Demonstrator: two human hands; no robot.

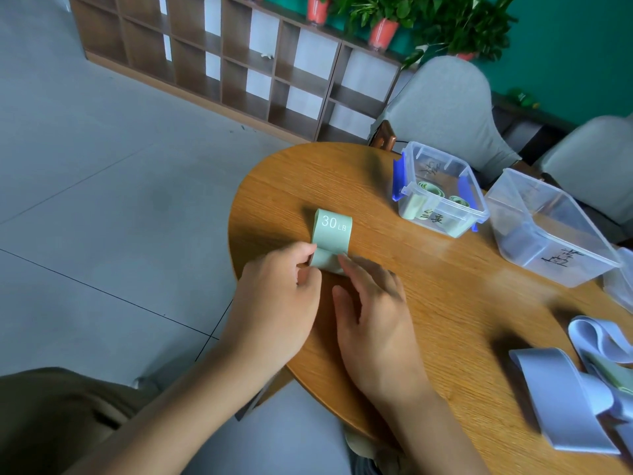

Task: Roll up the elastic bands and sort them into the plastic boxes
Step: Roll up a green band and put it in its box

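The left hand pinches the near end of a pale green elastic band between curled fingers and thumb, at the band's left edge. The right hand lies beside it with fingers extended, fingertips pressing the same near end against the round wooden table. The band is partly rolled; its far portion arches up off the table and shows the marking "30 LB". Farther right, near the table's far edge, stands a clear plastic box with blue latches, which contains rolled green bands and carries a handwritten label. Just beside it to the right is a second clear plastic box, also labelled; its contents cannot be determined. At the right edge of the table lies a loose pile of pale blue bands, with one green band among them. Two grey chairs stand behind the table, and a wooden shelf unit lines the far wall.
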